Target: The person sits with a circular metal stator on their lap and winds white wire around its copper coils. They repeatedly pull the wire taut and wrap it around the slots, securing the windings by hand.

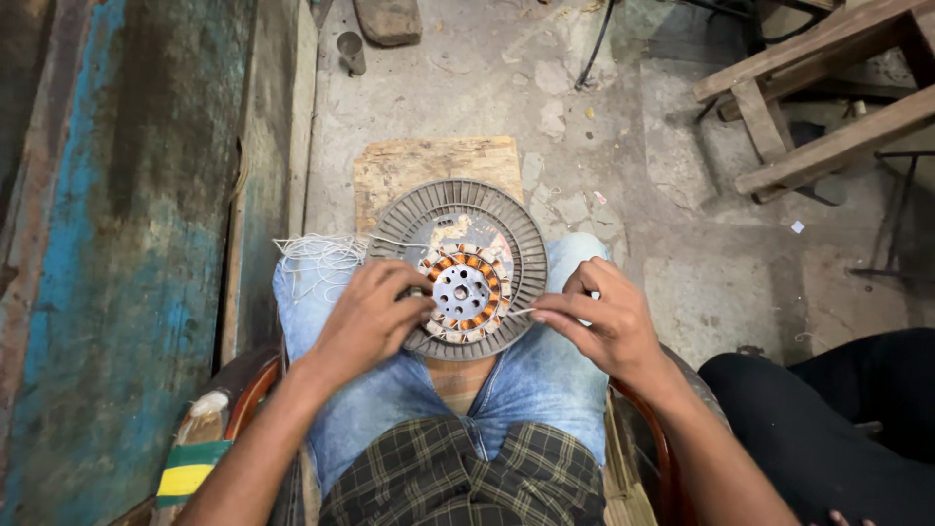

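Right now a round grey stator (458, 268) with copper coils rests on the person's lap, over a wooden board (433, 166). The left hand (368, 317) steadies its inner ring, fingers curled closed against the coils. The right hand (599, 317) pinches a thin white thread (514, 314) drawn from the coils, its grip closed on it. A loose bundle of thread (317, 258) lies on the left knee. Judging by this, keeping the thread taut and the stator braced would suit tidy lacing.

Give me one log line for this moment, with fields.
left hand: steadies round motor stator on lap | right hand: pinches white thread at copper coils | loose thread bundle on knee
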